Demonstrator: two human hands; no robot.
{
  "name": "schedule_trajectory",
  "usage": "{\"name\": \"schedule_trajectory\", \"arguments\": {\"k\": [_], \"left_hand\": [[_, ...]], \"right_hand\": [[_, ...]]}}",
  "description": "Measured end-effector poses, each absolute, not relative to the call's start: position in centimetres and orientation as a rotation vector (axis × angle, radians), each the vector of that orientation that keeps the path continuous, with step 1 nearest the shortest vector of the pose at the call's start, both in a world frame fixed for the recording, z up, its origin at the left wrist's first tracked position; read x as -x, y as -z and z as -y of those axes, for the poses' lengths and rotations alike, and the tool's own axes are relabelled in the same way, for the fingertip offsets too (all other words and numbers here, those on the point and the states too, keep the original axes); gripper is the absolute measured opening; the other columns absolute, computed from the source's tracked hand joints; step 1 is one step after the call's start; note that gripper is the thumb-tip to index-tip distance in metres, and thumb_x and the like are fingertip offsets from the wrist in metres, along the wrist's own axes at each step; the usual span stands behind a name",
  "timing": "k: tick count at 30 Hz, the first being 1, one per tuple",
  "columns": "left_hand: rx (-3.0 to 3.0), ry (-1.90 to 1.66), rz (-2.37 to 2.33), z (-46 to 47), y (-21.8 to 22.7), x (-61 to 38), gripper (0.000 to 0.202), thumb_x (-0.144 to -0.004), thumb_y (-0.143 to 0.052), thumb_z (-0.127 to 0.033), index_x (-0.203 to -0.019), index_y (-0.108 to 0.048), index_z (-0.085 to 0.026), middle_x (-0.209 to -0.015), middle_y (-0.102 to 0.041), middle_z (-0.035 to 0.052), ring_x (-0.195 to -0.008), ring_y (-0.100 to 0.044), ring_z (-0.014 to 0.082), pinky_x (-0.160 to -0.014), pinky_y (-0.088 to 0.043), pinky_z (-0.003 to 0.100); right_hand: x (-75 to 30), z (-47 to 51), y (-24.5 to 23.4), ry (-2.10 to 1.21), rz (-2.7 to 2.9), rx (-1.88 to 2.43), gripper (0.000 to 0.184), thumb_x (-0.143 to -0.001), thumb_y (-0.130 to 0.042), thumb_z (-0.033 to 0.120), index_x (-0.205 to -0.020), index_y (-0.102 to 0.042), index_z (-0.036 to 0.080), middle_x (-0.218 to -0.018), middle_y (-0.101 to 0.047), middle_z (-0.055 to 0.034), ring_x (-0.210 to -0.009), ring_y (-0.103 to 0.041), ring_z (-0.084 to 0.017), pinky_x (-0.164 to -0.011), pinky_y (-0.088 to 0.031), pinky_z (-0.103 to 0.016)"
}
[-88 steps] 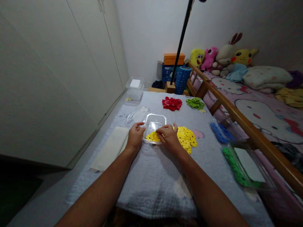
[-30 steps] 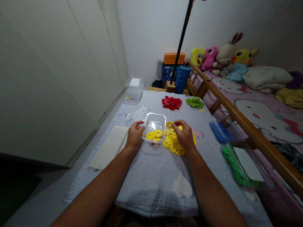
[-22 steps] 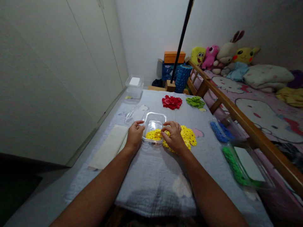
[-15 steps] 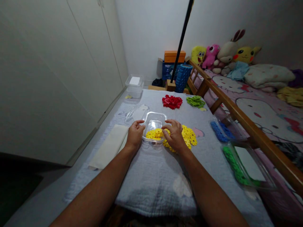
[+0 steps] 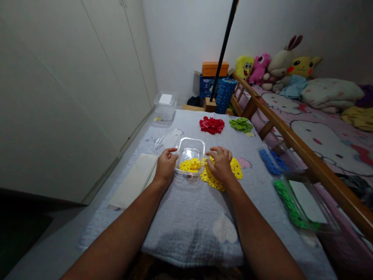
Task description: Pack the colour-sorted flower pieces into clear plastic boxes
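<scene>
A clear plastic container (image 5: pixel 190 144) stands at the middle of the cloth-covered table, its left side gripped by my left hand (image 5: pixel 166 167). Several yellow snowflake-shaped discs (image 5: pixel 190 165) lie in its near part. To the right of the container is a pile of yellow discs (image 5: pixel 214 181) on the cloth. My right hand (image 5: pixel 220 163) is over that pile, fingers curved and apart, with nothing visible in them. The palm side of this hand is hidden. A clear lid (image 5: pixel 169 139) rests beyond my left hand.
Red pieces (image 5: pixel 212 125) and light green pieces (image 5: pixel 241 125) lie at the far end. Containers of blue pieces (image 5: pixel 272 161) and green pieces (image 5: pixel 294 206) line the right edge beside a wooden bed rail (image 5: pixel 285 124). A folded white sheet (image 5: pixel 135 181) and stacked clear boxes (image 5: pixel 165 105) are at left.
My right hand has moved right, away from the container's rim and over the yellow pile. My left hand stays on the container.
</scene>
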State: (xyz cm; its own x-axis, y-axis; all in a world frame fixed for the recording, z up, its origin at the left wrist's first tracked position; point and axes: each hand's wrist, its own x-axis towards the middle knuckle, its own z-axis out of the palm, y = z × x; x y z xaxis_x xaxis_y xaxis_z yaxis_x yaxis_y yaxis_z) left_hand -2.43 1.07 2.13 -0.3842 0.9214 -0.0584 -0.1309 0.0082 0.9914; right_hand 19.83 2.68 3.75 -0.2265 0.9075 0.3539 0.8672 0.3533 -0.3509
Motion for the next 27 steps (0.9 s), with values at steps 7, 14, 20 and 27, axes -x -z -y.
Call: {"name": "schedule_trajectory", "arguments": {"k": [7,14,20,27], "left_hand": [[-0.882,-1.516,-1.412,-1.0,-2.2,2.5,0.04,-0.068,-0.07,-0.032,-0.104,-0.066,-0.016,-0.055,-0.039,-0.0107,-0.049,-0.033,0.009,-0.051,-0.026,0.023],[-0.874,-1.511,-1.423,-1.0,-2.2,2.5,0.039,-0.067,-0.07,-0.032,-0.103,-0.066,-0.016,-0.056,-0.04,-0.0101,-0.049,-0.035,0.0095,-0.051,-0.026,0.023],[-0.87,-1.52,-1.413,-1.0,-2.3,2.4,0.038,-0.068,-0.07,-0.032,-0.102,-0.066,-0.016,-0.055,-0.039,-0.0106,-0.049,-0.033,0.009,-0.05,-0.025,0.023],[-0.87,-1.518,-1.423,-0.9,-2.6,2.4,0.038,-0.067,-0.07,-0.031,-0.101,-0.066,-0.016,-0.055,-0.04,-0.0103,-0.05,-0.034,0.0093,-0.051,-0.026,0.023]], "right_hand": [[-18.9,-1.3,-5.3,-0.271,2.236,1.256,0.031,-0.087,-0.05,0.021,-0.092,-0.08,0.029,-0.144,-0.059,-0.0018,-0.147,-0.032,-0.029,-0.124,-0.017,-0.053],[-18.7,-1.5,-4.5,-0.277,2.298,1.305,0.039,-0.089,-0.048,0.022,-0.107,-0.082,0.03,-0.155,-0.053,-0.0024,-0.15,-0.028,-0.033,-0.124,-0.014,-0.058],[-19.7,-2.5,-4.0,-0.156,2.069,1.497,0.038,-0.094,-0.044,0.021,-0.111,-0.078,0.025,-0.142,-0.061,-0.0079,-0.14,-0.04,-0.03,-0.119,-0.028,-0.049],[-19.3,-2.7,-3.0,-0.062,2.216,1.708,0.028,-0.092,-0.055,0.025,-0.108,-0.078,0.024,-0.151,-0.057,-0.0122,-0.145,-0.035,-0.039,-0.119,-0.019,-0.066]]}}
